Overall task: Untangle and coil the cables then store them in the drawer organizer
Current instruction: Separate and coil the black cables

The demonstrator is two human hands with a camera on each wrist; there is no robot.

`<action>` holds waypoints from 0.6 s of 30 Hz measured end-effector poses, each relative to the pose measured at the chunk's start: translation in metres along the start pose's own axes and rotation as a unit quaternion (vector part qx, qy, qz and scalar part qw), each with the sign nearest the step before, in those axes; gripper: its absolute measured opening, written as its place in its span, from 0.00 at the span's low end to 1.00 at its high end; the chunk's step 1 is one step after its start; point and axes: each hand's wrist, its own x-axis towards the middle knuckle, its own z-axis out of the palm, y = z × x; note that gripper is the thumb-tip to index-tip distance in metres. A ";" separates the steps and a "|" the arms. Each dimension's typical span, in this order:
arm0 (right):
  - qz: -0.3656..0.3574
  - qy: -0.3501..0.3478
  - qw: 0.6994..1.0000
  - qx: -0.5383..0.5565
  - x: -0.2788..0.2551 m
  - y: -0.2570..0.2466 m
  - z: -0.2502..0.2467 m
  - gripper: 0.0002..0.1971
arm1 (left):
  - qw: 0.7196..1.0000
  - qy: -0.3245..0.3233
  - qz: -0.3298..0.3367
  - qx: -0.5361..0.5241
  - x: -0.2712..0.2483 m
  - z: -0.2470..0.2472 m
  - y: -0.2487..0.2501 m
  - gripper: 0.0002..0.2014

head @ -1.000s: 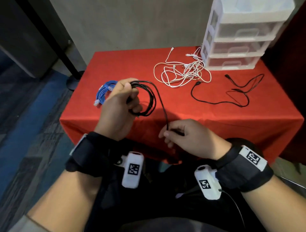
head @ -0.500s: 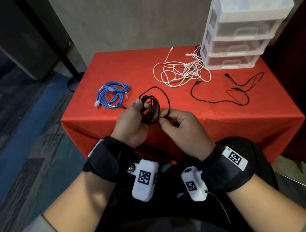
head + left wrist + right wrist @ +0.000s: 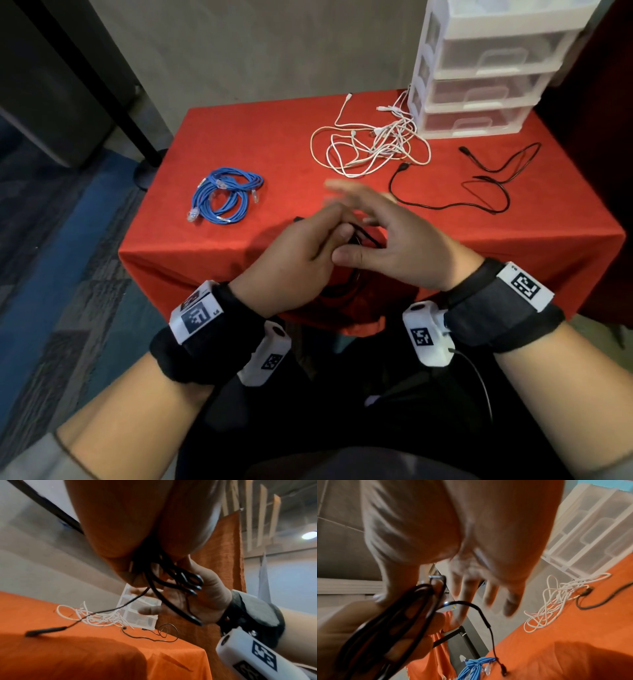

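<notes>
Coiling is partly done, judging by how things are lying. The left hand (image 3: 294,253) is gripping a bundle of black cable (image 3: 173,578), fingers curled round the loops at about 6 o'clock on the tabletop (image 3: 274,137), over its near edge. One plug end of that cable is trailing down onto the red cloth. The right hand (image 3: 387,236) is hovering just beside the left with its grip wide, fingers spread and blurred, holding nothing.

A blue cable (image 3: 224,195) is lying already coiled at 9 o'clock. Still loose are a white tangle (image 3: 370,147) at about 12 o'clock, made of several thin cords knotted together, and a thin black cable (image 3: 479,181) sprawling at 2 o'clock, well apart from the hands. So by my estimate roughly half the coiling is waiting, and none of the storing is done.

The drawer organizer (image 3: 479,68) is standing at 1 o'clock at the far edge, just beside the white tangle. Its visible drawers are sitting closed, and through the translucent fronts nothing seems to be lying inside, though the haze is making that hard to tell
</notes>
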 end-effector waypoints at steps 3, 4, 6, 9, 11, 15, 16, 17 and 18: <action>0.030 -0.041 0.997 0.053 0.004 -0.001 -0.002 0.16 | 1.000 -0.002 0.009 -0.020 0.000 -0.001 0.001 0.16; 0.036 -0.032 0.998 0.040 0.005 0.000 -0.003 0.17 | 1.000 0.018 0.006 -0.019 0.000 -0.001 0.000 0.21; 0.036 -0.006 0.999 -0.003 0.005 0.001 -0.002 0.17 | 0.998 0.063 -0.007 -0.015 0.000 -0.001 -0.001 0.24; 0.015 0.044 0.997 -0.056 0.005 0.000 0.003 0.13 | 0.992 0.083 -0.062 -0.065 0.002 -0.001 -0.005 0.16; 0.005 0.076 0.996 -0.054 0.004 0.000 0.007 0.11 | 0.986 0.069 -0.126 -0.084 0.003 -0.002 -0.004 0.12; 0.002 0.089 0.995 -0.038 0.000 0.005 0.010 0.05 | 0.965 -0.031 -0.224 -0.130 0.001 -0.012 -0.003 0.15; 0.001 0.089 0.995 -0.034 -0.002 0.006 0.011 0.04 | 0.960 -0.050 -0.233 -0.149 0.001 -0.014 -0.004 0.17; 0.002 0.086 0.996 -0.030 -0.003 0.006 0.011 0.06 | 0.956 -0.060 -0.241 -0.158 0.000 -0.016 -0.004 0.18; 0.007 0.079 0.997 -0.024 -0.003 0.006 0.011 0.08 | 0.955 -0.058 -0.249 -0.153 -0.001 -0.016 -0.004 0.19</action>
